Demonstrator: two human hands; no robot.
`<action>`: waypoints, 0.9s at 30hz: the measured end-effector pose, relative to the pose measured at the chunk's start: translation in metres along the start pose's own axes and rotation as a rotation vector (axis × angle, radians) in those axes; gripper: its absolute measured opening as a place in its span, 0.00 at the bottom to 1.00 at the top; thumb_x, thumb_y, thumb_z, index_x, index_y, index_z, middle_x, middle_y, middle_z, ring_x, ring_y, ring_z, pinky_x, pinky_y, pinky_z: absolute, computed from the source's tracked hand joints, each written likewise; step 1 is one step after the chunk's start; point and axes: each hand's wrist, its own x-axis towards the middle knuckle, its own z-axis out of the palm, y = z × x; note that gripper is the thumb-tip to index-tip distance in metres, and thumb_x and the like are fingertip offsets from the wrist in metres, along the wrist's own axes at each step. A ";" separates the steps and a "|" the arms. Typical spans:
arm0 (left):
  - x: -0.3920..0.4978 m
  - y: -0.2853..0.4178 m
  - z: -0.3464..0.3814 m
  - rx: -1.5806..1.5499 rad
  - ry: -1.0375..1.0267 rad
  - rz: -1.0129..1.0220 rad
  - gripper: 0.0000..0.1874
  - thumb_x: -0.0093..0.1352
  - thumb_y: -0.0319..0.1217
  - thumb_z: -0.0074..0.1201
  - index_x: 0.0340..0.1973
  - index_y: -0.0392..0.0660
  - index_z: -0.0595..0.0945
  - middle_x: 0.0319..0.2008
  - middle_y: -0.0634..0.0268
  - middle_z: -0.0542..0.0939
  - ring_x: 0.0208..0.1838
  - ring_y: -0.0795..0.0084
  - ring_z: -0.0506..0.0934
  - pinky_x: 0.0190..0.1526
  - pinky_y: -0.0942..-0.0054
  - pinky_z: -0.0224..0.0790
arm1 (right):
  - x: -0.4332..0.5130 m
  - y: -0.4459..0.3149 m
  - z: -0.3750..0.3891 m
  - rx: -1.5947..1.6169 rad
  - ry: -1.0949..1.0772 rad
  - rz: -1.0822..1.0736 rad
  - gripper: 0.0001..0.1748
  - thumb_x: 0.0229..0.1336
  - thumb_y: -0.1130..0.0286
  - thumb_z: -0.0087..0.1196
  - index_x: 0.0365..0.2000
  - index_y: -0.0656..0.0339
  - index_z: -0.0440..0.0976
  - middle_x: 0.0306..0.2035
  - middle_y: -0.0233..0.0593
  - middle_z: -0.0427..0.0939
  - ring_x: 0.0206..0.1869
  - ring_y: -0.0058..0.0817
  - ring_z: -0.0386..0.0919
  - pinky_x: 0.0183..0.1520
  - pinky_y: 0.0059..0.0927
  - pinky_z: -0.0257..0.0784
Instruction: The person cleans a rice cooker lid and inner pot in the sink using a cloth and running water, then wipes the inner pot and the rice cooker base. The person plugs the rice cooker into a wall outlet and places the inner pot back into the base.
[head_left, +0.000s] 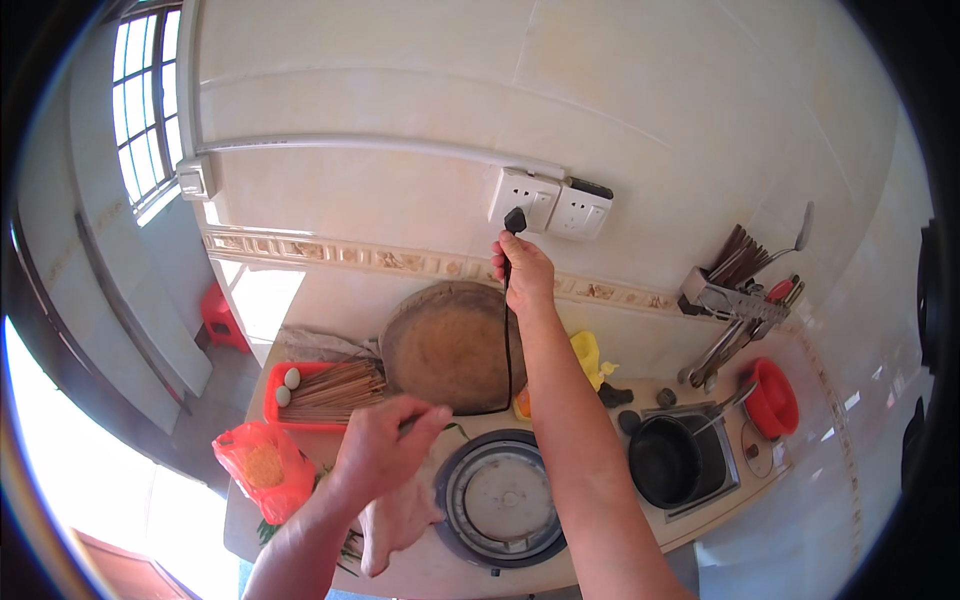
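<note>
My right hand (526, 271) is raised to the tiled wall and holds a black power plug (515, 220) by its cord end. The plug overlaps the lower part of the left white wall socket (525, 196); whether its pins are in cannot be told. A black cord (508, 352) hangs from it, then bends left to my left hand (394, 442), whose fingers are closed around it above the counter. Below my hands stands a round, dark-rimmed appliance (510, 495) with a grey plate, partly covered by my right forearm. A pinkish cloth (397, 521) lies beside it.
A round wooden chopping board (450, 349) leans on the wall. Left are a red basket (271, 397) with chopsticks and two eggs, and a red plastic bag (266, 472). Right are a black pot (665, 461) at the sink, a red basin (772, 397) and a utensil rack (731, 296).
</note>
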 end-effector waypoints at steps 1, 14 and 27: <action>0.031 0.019 -0.001 -0.003 -0.036 -0.001 0.16 0.71 0.40 0.62 0.38 0.37 0.87 0.24 0.55 0.83 0.28 0.71 0.81 0.34 0.67 0.74 | -0.001 -0.002 -0.002 0.002 0.005 0.002 0.14 0.62 0.63 0.69 0.36 0.63 0.79 0.32 0.35 0.83 0.27 0.23 0.76 0.26 0.26 0.70; 0.264 0.076 0.054 0.506 0.078 0.125 0.31 0.66 0.54 0.64 0.22 0.34 0.81 0.21 0.53 0.80 0.26 0.62 0.78 0.33 0.59 0.73 | -0.009 -0.011 0.007 -0.048 0.021 0.013 0.14 0.64 0.65 0.66 0.29 0.65 0.78 0.28 0.36 0.82 0.25 0.22 0.78 0.25 0.25 0.75; 0.276 0.083 0.057 0.537 0.100 0.086 0.26 0.69 0.50 0.64 0.23 0.37 0.82 0.23 0.53 0.82 0.30 0.58 0.81 0.36 0.57 0.73 | -0.014 -0.031 0.012 -0.167 -0.011 0.055 0.15 0.63 0.64 0.67 0.28 0.66 0.78 0.26 0.37 0.81 0.24 0.24 0.78 0.24 0.28 0.74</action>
